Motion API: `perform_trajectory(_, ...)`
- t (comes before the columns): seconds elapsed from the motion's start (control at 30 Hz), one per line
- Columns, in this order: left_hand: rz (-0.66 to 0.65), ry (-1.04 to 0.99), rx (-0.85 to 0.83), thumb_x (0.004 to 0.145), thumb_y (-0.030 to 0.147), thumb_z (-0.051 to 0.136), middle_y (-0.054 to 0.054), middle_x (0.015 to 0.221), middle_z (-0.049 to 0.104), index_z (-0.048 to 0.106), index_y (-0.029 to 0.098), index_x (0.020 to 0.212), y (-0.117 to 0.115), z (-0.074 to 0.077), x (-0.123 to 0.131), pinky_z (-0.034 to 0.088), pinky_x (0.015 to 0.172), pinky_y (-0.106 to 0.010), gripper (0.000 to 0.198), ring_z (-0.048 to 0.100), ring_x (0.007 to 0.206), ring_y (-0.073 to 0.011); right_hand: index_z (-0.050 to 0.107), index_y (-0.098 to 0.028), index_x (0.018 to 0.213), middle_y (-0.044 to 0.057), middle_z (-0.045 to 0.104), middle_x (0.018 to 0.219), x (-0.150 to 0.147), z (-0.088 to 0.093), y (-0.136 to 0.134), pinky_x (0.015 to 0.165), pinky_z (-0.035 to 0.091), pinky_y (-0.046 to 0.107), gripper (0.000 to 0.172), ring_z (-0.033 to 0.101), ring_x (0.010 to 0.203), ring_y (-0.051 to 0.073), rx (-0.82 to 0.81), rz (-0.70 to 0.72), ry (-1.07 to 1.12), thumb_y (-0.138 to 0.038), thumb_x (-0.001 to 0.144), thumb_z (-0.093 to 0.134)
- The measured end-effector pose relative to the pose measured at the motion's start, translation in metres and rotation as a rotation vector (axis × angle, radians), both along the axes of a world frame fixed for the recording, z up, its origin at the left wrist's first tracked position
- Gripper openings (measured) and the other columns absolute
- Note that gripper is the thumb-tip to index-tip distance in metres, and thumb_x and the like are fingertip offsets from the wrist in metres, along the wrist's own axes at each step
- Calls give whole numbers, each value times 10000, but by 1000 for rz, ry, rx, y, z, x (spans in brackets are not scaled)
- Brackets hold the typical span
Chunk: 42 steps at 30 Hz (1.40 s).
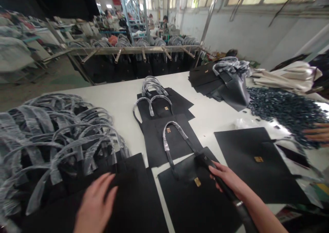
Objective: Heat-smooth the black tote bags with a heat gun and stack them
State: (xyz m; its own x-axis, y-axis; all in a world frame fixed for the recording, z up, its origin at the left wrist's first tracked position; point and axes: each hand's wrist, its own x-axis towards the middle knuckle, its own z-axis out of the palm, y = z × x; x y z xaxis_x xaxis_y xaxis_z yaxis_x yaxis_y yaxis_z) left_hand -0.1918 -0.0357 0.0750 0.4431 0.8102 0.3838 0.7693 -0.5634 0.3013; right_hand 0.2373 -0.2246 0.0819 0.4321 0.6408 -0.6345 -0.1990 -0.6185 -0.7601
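My right hand [227,178] is closed round a long black tool [226,189] with a silver ring; its kind is unclear. The tool's far end lies over one end of a strap handle [176,126], partly wrapped in clear plastic, on a black bag panel [185,192]. A gold clasp plate [197,182] sits on this panel. My left hand [96,202], blurred, has its fingers apart and is over a black panel [133,192] at the left. I see nothing held in it.
Wrapped handles [59,133] crowd the left side. Further black panels [164,137] lie ahead, another panel [252,161] at right. A pile of small dark pieces [285,109] lies near another person's hand [317,134]. A metal rack [138,50] stands beyond the table [120,97].
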Motion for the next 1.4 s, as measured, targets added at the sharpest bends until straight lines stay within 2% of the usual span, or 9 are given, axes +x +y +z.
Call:
perform_trajectory(0.13,-535,49,-248,883,133,469,-55,1496,396,484,238,1332,-72,-54,128,472,1056,-364,461,417,1349,-209,441,-202,1321,-32,551,681,0,8,8,340,395,196,489,517,390,91,-67,41,-38,-438,901,525)
perform_trajectory(0.23,-788,112,-275,880,142,507,-59,1537,328,423,229,1388,-108,-84,171,397,1126,-400,522,303,1415,-223,465,-189,1301,-31,552,662,1,11,18,330,390,207,474,510,375,98,-108,65,-82,-436,899,513)
perform_trajectory(0.47,-844,162,-209,934,169,443,-59,1557,284,377,207,1426,-112,-95,169,268,1194,-386,498,197,1452,-210,450,-247,1377,-35,583,670,-8,12,39,395,436,213,577,550,437,107,-27,84,-252,-480,862,564)
perform_trajectory(0.63,-871,167,-212,929,175,440,-78,1560,269,335,163,1452,-113,-97,169,247,1198,-378,533,185,1454,-223,446,-214,1404,-21,616,713,-46,15,24,374,417,203,654,537,419,95,-13,351,-70,-514,836,573)
perform_trajectory(0.77,-951,154,-260,962,232,390,-88,1515,364,290,117,1471,-112,-96,169,205,1209,-341,531,226,1442,-188,472,-184,1388,-36,576,606,-76,7,36,350,401,196,637,518,392,102,-46,452,17,-504,842,554)
perform_trajectory(0.97,-944,141,-269,966,215,379,-99,1486,409,338,99,1440,-111,-91,168,216,1203,-344,490,257,1430,-195,488,-204,1379,-17,616,659,-81,-2,76,404,436,220,632,543,441,117,34,274,-168,-495,826,577)
perform_trajectory(1.07,-940,96,-245,971,182,379,-86,1451,456,429,114,1370,-112,-94,166,247,1187,-324,408,329,1392,-184,420,-204,1423,-20,607,700,-68,2,61,398,439,227,690,549,443,116,2,223,-170,-520,827,567)
perform_trajectory(1.27,-986,47,-255,998,195,356,-57,1318,570,530,146,1228,-113,-99,165,381,1083,-293,292,468,1270,-173,429,-195,1430,-25,608,652,-59,3,-1,414,430,220,694,546,440,112,-148,487,-105,-508,831,584)
perform_trajectory(1.4,-1003,37,-307,1001,201,356,-62,1306,572,517,146,1232,-113,-101,166,392,1066,-302,287,457,1278,-180,435,-171,1429,-17,612,621,-72,-1,1,414,422,229,692,537,430,120,-163,501,-113,-502,835,556)
